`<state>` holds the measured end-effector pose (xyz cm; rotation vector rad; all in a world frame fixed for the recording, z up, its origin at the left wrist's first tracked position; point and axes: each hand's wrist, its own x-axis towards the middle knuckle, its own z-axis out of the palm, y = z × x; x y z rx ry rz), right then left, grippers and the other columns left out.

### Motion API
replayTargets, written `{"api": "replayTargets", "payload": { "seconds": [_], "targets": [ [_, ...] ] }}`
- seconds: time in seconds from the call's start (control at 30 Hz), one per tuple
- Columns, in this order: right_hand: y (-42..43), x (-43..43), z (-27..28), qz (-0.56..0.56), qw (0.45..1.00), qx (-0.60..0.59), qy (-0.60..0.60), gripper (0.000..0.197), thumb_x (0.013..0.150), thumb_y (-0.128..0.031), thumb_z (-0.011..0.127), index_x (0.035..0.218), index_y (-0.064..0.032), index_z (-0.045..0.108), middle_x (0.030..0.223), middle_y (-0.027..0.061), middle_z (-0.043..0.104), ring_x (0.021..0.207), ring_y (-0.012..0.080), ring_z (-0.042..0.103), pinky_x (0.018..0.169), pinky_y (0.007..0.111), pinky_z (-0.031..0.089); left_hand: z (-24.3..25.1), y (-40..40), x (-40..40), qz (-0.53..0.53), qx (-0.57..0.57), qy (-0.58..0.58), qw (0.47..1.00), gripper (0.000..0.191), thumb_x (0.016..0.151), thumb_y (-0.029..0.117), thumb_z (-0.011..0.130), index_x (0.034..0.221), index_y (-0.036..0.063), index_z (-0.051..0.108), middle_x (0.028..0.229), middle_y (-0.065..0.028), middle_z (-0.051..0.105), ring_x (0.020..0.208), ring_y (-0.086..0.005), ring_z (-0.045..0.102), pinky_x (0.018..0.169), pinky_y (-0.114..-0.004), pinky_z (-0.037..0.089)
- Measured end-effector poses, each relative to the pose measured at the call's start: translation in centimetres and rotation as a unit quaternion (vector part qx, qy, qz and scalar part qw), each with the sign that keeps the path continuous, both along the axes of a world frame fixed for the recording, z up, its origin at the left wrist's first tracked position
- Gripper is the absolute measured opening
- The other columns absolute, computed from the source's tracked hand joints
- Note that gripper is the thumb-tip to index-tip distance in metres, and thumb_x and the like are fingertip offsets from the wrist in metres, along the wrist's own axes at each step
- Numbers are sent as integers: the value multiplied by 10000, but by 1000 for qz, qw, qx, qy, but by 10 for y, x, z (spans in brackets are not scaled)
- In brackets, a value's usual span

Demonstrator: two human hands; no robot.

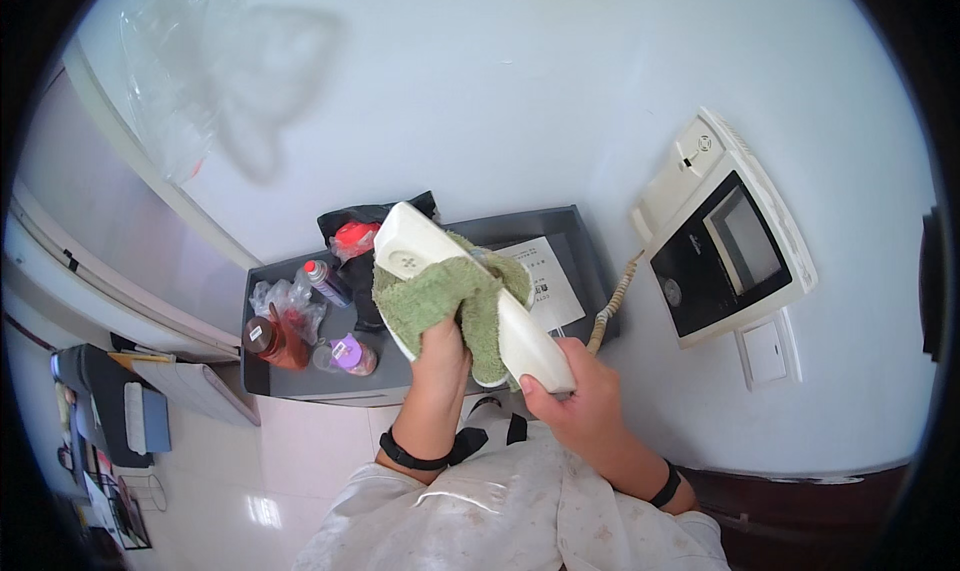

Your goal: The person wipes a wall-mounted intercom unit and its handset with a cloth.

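Observation:
My right hand (581,394) grips one end of a cream intercom handset (529,338), which slants up and to the left. Around the handset's middle is a green terry cloth (435,293) with a white edge, and my left hand (442,346) holds it there, its fingers mostly hidden under the folds. The far earpiece end, with small holes, sticks out past the cloth. A coiled cord (613,301) runs near my right hand up to the wall-mounted video intercom (720,252), whose handset cradle (675,173) is bare.
Below my hands is a grey tray-like surface (285,383). On it are a spray can (328,282), a reddish-brown bottle (277,342), a purple-lidded jar (354,355), a black bag (367,214) and a printed sheet (551,282). A wall switch (766,349) sits under the intercom.

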<state>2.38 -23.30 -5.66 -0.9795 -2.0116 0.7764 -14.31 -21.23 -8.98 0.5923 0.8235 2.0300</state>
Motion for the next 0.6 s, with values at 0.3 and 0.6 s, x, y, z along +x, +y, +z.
{"api": "replayTargets", "payload": {
  "seconds": [0.3,0.6],
  "targets": [
    [6,11,-12,97,894,-354,255,279,882,-139,615,1066,61,551,797,106,624,627,155,605,547,278,482,-31,-3,-30,37,-9,269,962,332,904,91,621,1221,15,555,1142,-106,622,1006,-202,616,852,-333,519],
    [22,14,-40,345,655,-615,272,368,977,-268,453,1105,61,559,784,111,635,695,181,629,647,323,510,-16,6,-47,-119,206,-141,961,558,874,296,653,1337,49,463,1256,-125,563,1133,-261,568,964,-407,488]
  ]
}}
